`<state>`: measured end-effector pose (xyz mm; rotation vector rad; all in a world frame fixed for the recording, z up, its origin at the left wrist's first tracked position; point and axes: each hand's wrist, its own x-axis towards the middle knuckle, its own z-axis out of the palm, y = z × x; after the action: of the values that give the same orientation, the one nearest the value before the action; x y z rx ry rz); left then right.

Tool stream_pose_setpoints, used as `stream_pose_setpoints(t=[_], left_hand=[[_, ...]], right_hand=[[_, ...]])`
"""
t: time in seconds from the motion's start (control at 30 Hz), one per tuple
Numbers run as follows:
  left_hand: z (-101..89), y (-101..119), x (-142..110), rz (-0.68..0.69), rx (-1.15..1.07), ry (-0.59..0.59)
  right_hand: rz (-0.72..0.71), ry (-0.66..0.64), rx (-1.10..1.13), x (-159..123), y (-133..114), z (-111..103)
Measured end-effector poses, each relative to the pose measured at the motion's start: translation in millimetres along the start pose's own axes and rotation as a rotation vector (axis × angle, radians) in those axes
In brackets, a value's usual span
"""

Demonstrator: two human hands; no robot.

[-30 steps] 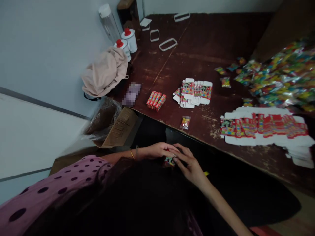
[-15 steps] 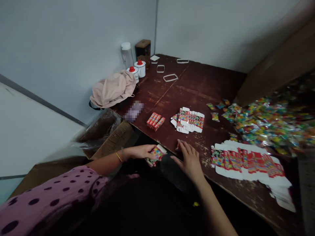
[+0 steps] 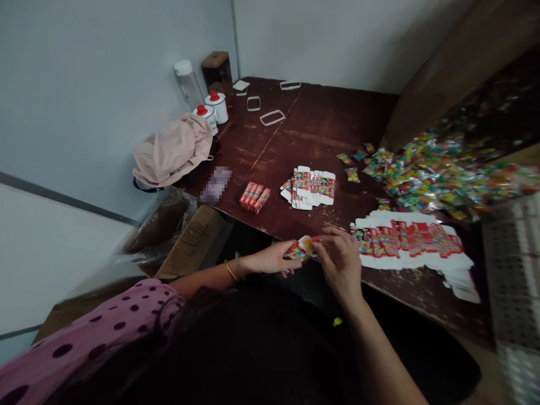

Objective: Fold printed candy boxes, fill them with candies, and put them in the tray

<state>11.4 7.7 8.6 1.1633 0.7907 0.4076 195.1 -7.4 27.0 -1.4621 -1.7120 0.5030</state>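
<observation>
My left hand (image 3: 270,258) is closed round a small red printed candy box (image 3: 297,253), its white flap up, just off the table's front edge. At the open end of the box, the fingers of my right hand (image 3: 341,264) pinch a small yellow-orange candy packet (image 3: 311,245); how far it is inside cannot be made out. Beyond my hands, a few closed red boxes (image 3: 255,197) stand side by side. To their right lies a pile of flattened boxes (image 3: 313,187). A long fanned row of flattened boxes (image 3: 415,239) is right of my right hand.
Clear-wrapped candy packets (image 3: 439,174) spill from a large carton at the right. A white perforated basket (image 3: 510,270) is at the right edge. On the left are a pink bag (image 3: 175,149), lidded mugs (image 3: 216,107), a bottle (image 3: 189,84) and a cardboard box (image 3: 189,242).
My right hand has lifted from the table edge with a candy packet and come to the box. My left hand has moved the box right towards it. The camera view has shifted.
</observation>
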Motion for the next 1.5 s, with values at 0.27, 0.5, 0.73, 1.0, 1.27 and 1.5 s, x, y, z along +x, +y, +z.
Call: stream_pose_setpoints(t=[0.27, 0.5, 0.73, 1.0, 1.27, 1.5], left_hand=[[-10.6, -2.1, 0.5, -0.046, -0.213, 0.042], [-4.0, -1.8, 0.9, -0.1, -0.231, 0.106], [-8.4, 11.2, 8.1, -0.098, -0.016, 0.108], [-11.2, 7.4, 7.3, -0.092, -0.252, -0.029], [-22.3, 3.9, -11.3, -0.074, -0.378, -0.012], [-15.9, -8.8, -11.1, 0.065, 0.058, 0.208]], right_hand=[[0.214, -0.04, 0.251, -18.1, -6.6, 0.7], [0.793, -0.336, 0.944, -11.1, -2.7, 11.3], [0.302, -0.388, 0.454, 0.5, -17.4, 2.9], [0.373, -0.451, 0.477, 9.7, -8.4, -6.6], [0.154, -0.286, 0.298, -0.2, -8.3, 14.1], [0.178, -0.317, 0.164, -5.6, 0.4, 41.3]])
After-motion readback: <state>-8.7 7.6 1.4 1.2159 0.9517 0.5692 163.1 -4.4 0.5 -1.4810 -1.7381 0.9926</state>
